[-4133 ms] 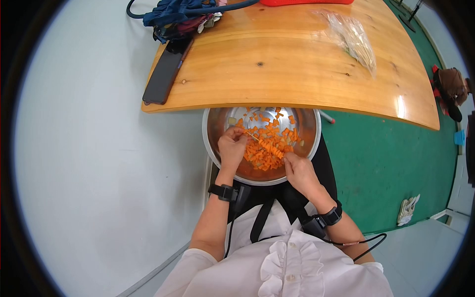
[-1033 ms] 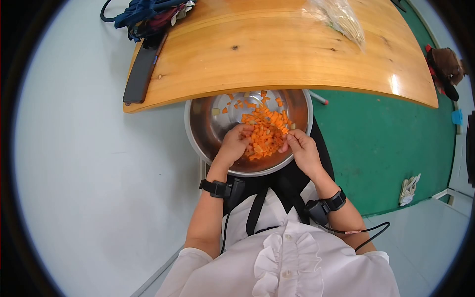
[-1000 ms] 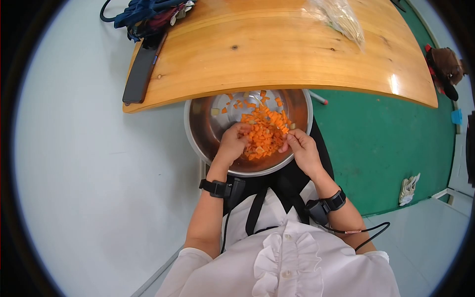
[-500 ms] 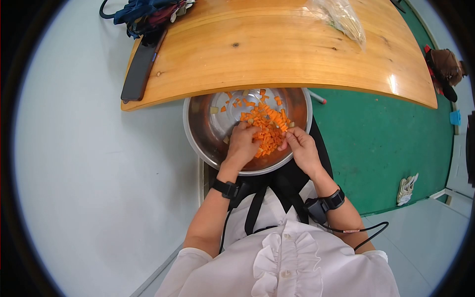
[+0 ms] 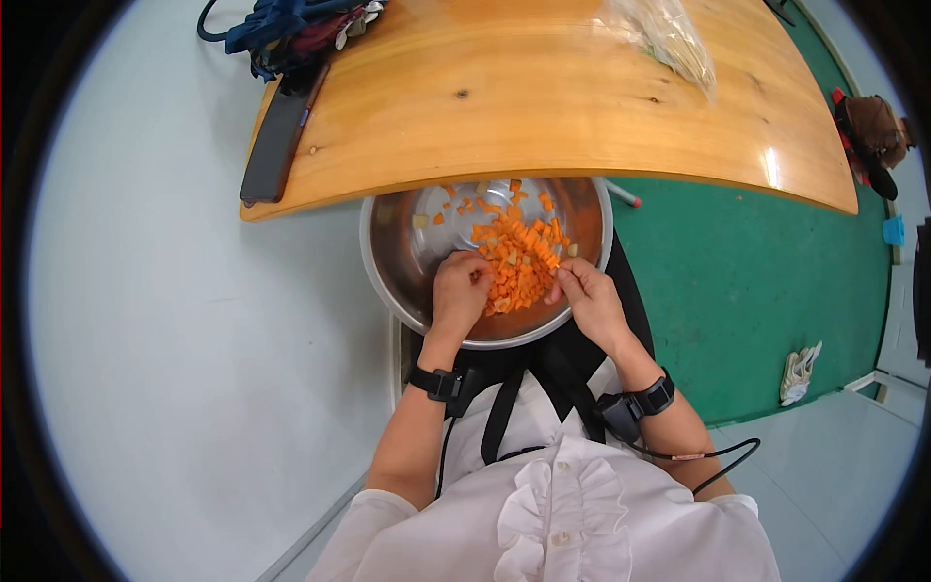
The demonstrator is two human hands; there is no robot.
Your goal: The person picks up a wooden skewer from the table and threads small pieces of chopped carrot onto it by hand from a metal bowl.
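A wide steel bowl [image 5: 385,281] rests over my lap, partly under the table edge. Diced orange carrot [image 5: 519,276] is heaped in it, with a few pale cubes mixed in. My left hand [image 5: 460,291] is at the heap's left edge, fingers curled together; whatever they hold, if anything, is hidden. On the heap's right side, my right hand [image 5: 589,299] pinches the near end of a notched carrot strip [image 5: 539,242], which lies across the top of the pile.
The wooden table [image 5: 465,131] curves over the bowl's far rim. A dark phone-like slab [image 5: 273,145] lies at its left end, a folded umbrella [image 5: 291,34] behind it. A clear plastic bag [image 5: 674,44] sits far right. White wall stands close on the left.
My left hand has drawn back left from the middle of the heap, and its fingers have curled in. My right hand stays nearly in place, still pinching at the strip's end.
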